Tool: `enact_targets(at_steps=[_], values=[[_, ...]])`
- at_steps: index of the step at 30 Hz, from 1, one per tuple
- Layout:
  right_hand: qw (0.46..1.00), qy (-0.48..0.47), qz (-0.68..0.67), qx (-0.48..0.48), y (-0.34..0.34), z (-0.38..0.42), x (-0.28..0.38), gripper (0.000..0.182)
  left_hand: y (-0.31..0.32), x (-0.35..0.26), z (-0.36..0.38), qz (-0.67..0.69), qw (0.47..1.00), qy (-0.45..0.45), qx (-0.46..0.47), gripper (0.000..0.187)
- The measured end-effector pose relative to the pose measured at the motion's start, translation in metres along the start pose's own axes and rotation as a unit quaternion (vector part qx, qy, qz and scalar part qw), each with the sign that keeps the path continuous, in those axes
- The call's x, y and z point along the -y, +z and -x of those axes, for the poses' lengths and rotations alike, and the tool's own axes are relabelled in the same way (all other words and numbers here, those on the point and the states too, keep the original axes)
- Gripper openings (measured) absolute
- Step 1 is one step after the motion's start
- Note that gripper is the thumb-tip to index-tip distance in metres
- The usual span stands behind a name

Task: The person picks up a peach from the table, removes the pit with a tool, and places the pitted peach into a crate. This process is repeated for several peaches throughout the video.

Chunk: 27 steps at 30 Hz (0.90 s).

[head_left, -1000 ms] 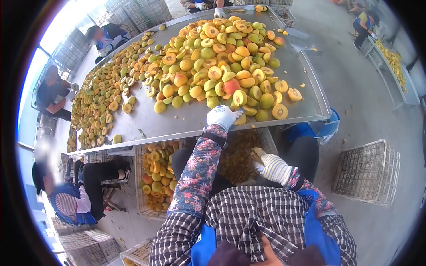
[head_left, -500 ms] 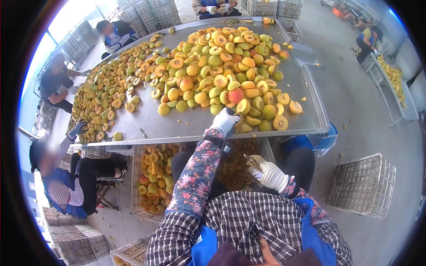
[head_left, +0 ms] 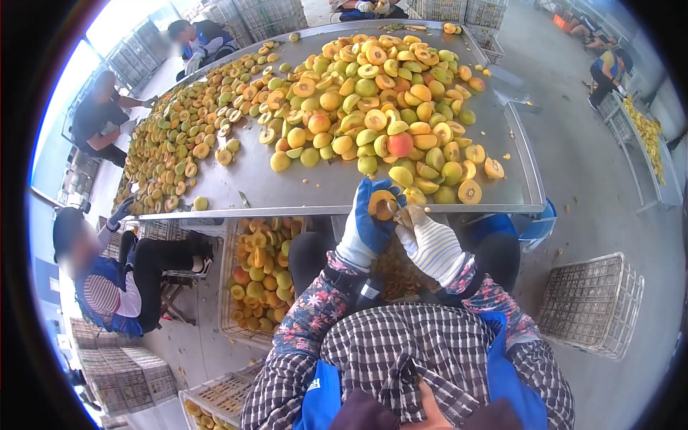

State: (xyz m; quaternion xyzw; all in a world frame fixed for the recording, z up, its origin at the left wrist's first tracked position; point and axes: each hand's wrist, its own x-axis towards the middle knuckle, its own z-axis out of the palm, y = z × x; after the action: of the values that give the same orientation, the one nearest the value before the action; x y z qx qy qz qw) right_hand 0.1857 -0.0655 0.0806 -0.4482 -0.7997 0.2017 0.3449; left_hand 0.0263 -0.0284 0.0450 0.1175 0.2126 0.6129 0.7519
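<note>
My left hand (head_left: 362, 228), in a white glove with a blue palm, is closed around a halved yellow peach (head_left: 383, 206), its cut face with the brown stone centre turned up. Against the peach's right side is my right hand (head_left: 436, 249), in a striped white glove with stained fingertips. Its fingers are pinched on a small thin tool, mostly hidden, whose kind I cannot make out. Both hands are just in front of the metal table's (head_left: 322, 209) near edge. Beyond them lies a large heap of peach halves (head_left: 369, 93).
Below my hands is a container of brown scraps (head_left: 401, 276). A crate of peach halves (head_left: 261, 287) stands to its left, under the table. A crate (head_left: 591, 304) sits on the floor at right, beyond a blue bucket (head_left: 539, 223). Several people work around the table's left and far sides.
My left hand has come back from the heap to the table's near edge with a peach half. My right hand has risen to meet it, and the view has shifted slightly.
</note>
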Motion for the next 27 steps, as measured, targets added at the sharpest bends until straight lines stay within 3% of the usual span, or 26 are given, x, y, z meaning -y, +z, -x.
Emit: enact_targets(at_steps=[3,5,6,7,8,9,10,14,16,17,19,23,25,27], values=[[0.999,-0.027,0.032,-0.026,0.013,-0.001,-0.007,0.030,-0.001,0.004,0.006,-0.021,0.999,0.010,0.040,0.045],[0.993,0.022,0.106,0.039,0.017,0.002,-0.010,0.029,-0.012,0.008,0.003,-0.035,0.998,0.023,0.054,0.046],[0.995,0.018,0.096,0.037,0.016,0.001,-0.006,0.029,-0.016,0.007,0.004,-0.341,0.921,0.172,0.080,0.045],[0.994,0.020,0.097,0.036,0.018,0.002,-0.005,0.029,-0.020,0.007,0.003,-0.605,0.731,0.302,0.098,0.046],[0.994,0.036,0.091,0.053,0.020,0.002,-0.004,0.029,-0.022,0.012,0.001,-0.604,0.731,0.301,0.100,0.046],[0.993,0.054,0.084,0.069,0.022,0.002,-0.005,0.029,-0.014,0.014,0.002,-0.376,0.902,0.195,0.082,0.044],[0.990,0.051,0.094,0.087,0.023,0.002,-0.006,0.029,-0.008,0.015,0.004,-0.114,0.989,0.069,0.055,0.043],[0.985,0.047,0.091,0.140,0.014,0.002,-0.006,0.030,-0.013,0.005,0.005,-0.136,0.990,0.011,0.039,0.045],[0.984,0.013,0.077,0.161,0.012,0.007,-0.010,0.030,-0.019,0.003,0.003,-0.401,0.903,0.133,0.080,0.050],[0.984,0.014,0.077,0.163,0.017,0.010,-0.014,0.030,-0.021,0.002,0.002,-0.400,0.904,0.132,0.078,0.050],[0.991,-0.010,-0.075,0.115,0.030,0.016,-0.022,0.029,-0.004,-0.007,0.006,-0.282,0.959,-0.034,0.008,0.055],[0.982,-0.065,-0.165,0.061,0.036,0.016,-0.024,0.028,0.008,-0.010,0.010,-0.312,0.950,-0.028,0.014,0.056],[0.980,0.024,-0.094,0.173,0.028,0.013,-0.018,0.026,0.006,-0.007,0.010,-0.335,0.942,-0.001,-0.010,0.058],[0.978,0.030,-0.095,0.182,0.030,0.014,-0.012,0.028,0.006,-0.001,0.009,-0.305,0.952,0.006,-0.033,0.056]])
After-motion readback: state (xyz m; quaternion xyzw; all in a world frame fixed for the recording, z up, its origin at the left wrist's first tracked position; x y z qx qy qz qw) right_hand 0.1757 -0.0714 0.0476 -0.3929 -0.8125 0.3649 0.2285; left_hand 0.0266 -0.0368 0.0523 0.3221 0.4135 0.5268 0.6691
